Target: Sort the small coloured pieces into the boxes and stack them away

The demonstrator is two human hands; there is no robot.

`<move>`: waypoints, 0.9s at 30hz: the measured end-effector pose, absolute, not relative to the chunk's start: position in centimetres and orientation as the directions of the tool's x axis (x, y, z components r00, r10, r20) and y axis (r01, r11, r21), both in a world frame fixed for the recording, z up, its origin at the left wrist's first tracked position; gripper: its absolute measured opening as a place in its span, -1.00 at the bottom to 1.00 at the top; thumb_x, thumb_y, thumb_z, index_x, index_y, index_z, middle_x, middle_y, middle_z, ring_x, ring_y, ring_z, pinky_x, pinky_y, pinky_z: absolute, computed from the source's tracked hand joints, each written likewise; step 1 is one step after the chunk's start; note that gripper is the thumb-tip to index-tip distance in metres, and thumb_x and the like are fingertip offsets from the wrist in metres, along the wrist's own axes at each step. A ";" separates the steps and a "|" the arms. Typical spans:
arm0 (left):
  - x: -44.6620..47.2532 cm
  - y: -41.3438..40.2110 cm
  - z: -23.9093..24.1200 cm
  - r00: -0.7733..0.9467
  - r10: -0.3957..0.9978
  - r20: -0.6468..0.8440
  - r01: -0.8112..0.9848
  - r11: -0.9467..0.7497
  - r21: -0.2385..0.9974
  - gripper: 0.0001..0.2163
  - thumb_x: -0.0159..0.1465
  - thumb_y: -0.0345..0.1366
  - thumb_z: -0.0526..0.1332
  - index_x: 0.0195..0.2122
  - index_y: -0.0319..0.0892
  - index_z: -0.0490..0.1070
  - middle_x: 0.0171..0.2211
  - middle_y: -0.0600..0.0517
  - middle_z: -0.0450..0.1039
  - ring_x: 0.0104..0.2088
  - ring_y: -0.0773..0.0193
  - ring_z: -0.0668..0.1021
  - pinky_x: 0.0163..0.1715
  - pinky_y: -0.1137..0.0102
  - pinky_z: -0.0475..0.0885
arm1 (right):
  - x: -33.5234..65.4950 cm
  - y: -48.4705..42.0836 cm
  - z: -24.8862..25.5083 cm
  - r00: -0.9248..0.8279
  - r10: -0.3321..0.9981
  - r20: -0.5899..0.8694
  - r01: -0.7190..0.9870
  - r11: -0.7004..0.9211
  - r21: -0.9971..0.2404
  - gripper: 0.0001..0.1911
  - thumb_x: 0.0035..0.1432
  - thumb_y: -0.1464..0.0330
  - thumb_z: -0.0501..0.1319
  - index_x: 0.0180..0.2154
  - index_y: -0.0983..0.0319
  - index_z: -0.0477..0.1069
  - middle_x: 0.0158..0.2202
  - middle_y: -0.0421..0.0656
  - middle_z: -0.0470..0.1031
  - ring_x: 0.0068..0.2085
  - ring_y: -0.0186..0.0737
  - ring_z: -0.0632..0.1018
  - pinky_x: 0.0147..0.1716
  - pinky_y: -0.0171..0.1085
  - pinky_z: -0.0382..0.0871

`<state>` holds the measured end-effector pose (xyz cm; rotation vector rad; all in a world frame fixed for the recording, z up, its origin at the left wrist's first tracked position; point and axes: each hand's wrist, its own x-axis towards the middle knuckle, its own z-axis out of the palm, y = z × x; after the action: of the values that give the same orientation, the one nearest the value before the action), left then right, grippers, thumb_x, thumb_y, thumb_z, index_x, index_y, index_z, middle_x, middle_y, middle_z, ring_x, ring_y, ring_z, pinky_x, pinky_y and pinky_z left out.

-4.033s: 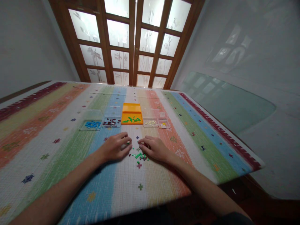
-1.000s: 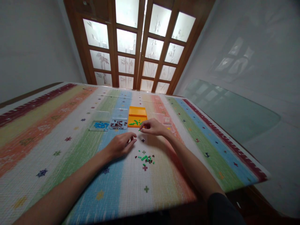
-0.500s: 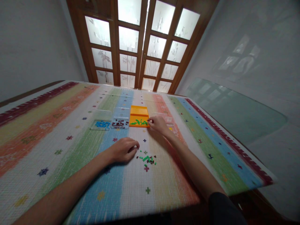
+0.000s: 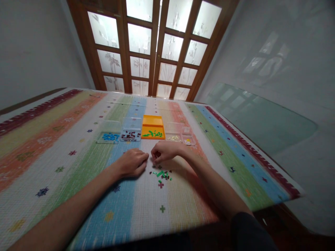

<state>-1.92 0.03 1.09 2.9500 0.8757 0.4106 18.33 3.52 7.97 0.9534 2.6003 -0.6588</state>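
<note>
My left hand (image 4: 134,162) lies on the striped cloth with its fingers curled together; anything inside them is hidden. Close beside it, my right hand (image 4: 167,151) hangs with fingers bent down and tips drawn together. Those fingertips are just behind a loose pile of small green and dark brown pieces (image 4: 163,175), and whatever they pinch is too small to make out. Beyond the hands stands an open orange box (image 4: 153,126) with green pieces inside. To its left is a clear box of dark brown pieces (image 4: 131,135).
A clear box of blue pieces (image 4: 110,137) is at the row's left end. Right of the orange box are a clear box with cream pieces (image 4: 173,138) and a small one with a yellow piece (image 4: 188,140). Wooden doors (image 4: 154,52) stand behind the table.
My right hand has come back from the orange box's right edge to the loose pile. My left hand has stayed nearly in place, its fingers turned further down. The view has shifted slightly.
</note>
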 end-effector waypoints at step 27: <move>-2.1 0.2 1.1 0.825 0.536 0.179 0.529 -0.844 0.090 -0.77 0.39 -0.31 -0.08 -0.37 -0.15 0.28 -0.51 0.01 0.44 -0.56 0.24 0.43 -0.50 0.35 0.26 | 21.0 6.1 9.0 -0.635 0.759 -0.144 0.768 0.603 -0.216 -0.84 0.16 0.45 0.22 -0.33 0.33 0.60 -0.41 -0.13 0.58 -0.45 -0.36 0.40 -0.43 -0.35 0.13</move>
<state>-2.12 0.15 1.07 2.9667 0.8654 0.3069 21.00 6.06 8.98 1.3244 2.7787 -0.4020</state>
